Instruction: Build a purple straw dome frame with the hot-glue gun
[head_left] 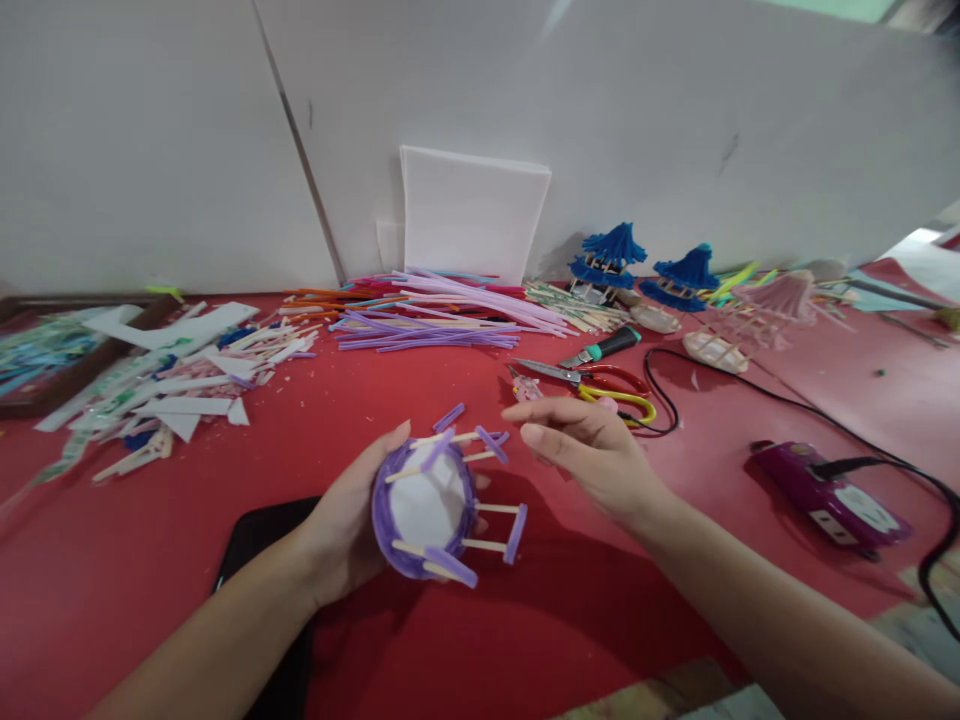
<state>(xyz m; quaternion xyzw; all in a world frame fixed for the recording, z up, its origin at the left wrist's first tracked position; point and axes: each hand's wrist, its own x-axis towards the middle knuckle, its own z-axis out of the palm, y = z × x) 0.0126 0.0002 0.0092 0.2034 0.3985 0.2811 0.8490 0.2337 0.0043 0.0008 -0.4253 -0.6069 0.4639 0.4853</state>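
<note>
1. Nearest me, a flat black object (264, 530) lies partly hidden under the person's left forearm, on the red tabletop (360, 645).
2. The left hand (349, 525) is curled around a round craft piece (427, 500), held tipped above the table – purple rim, white base, pale sticks poking out, short purple strips across their ends.
3. The right hand (589, 450) hovers just beside those upper sticks, thumb and forefinger narrowly spaced; I can't tell whether anything is pinched there.
4. A loose purple strip (449, 417) lies just beyond the craft piece.
5. To the right sits a purple socket box (832, 495) with a black cord.
6. Beyond the right hand, a pointed metal blade (549, 371) lies near a black-and-green handled tool (604, 347).
7. Over left, a heap of white scraps (191, 370) and sticks.
8. Farthest – bundled purple stems (427, 332), white sheets (472, 215) leaning on the grey panel (172, 140), two blue-roofed models (609, 262) and a pink-roofed one (776, 300).
</note>
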